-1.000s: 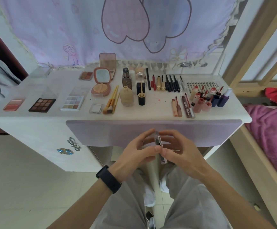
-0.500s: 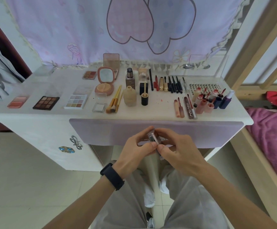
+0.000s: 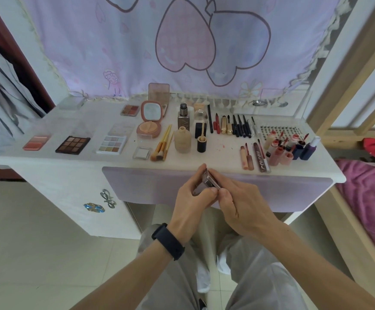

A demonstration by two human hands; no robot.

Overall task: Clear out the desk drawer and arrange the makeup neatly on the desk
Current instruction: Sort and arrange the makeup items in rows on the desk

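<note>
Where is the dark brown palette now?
Head view: the dark brown palette lies left on the desk, between the pink blush palette and the pastel palette.

A lilac curtain [image 3: 92, 41] with drawn hearts is hanging behind the white tabletop [image 3: 222, 155], soft light falling across it. Pale tiles are covering the floor [image 3: 36, 242]. A wooden bed frame [image 3: 343, 74] is standing at the right, carrying a magenta blanket [image 3: 367, 189]; grey cloth [image 3: 0, 101] is hanging at the left.

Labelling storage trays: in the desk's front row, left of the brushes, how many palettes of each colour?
pink blush palette: 1
dark brown eyeshadow palette: 1
pastel eyeshadow palette: 1
small white compact: 1
Total: 4
</note>
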